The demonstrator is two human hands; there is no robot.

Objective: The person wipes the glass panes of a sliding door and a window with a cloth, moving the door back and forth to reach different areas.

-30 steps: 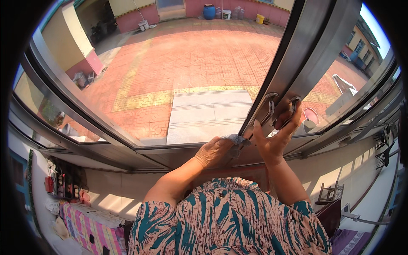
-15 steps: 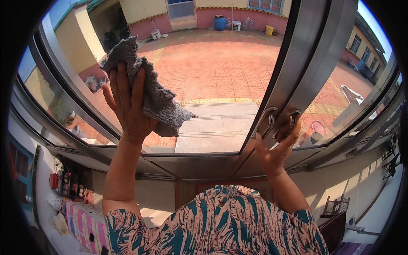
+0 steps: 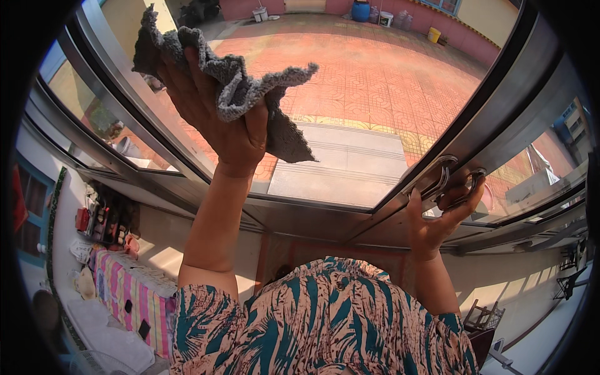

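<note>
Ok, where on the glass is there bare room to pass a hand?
The glass pane looks bare from the gray cloth rightward to the metal door frame. It's crowded at upper left, behind the left hand and cloth, and around the handles, where the right hand is.

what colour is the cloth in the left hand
The cloth in the left hand is grey; it shows best in the head view.

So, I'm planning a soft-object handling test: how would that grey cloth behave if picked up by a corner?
Probably floppy: the grey cloth buckles into wavy folds around the left hand. It seems likely light for its spread, as it looks like a thin sheet. Its rough, nubbly surface suggests it wouldn't be very slippery.
</note>
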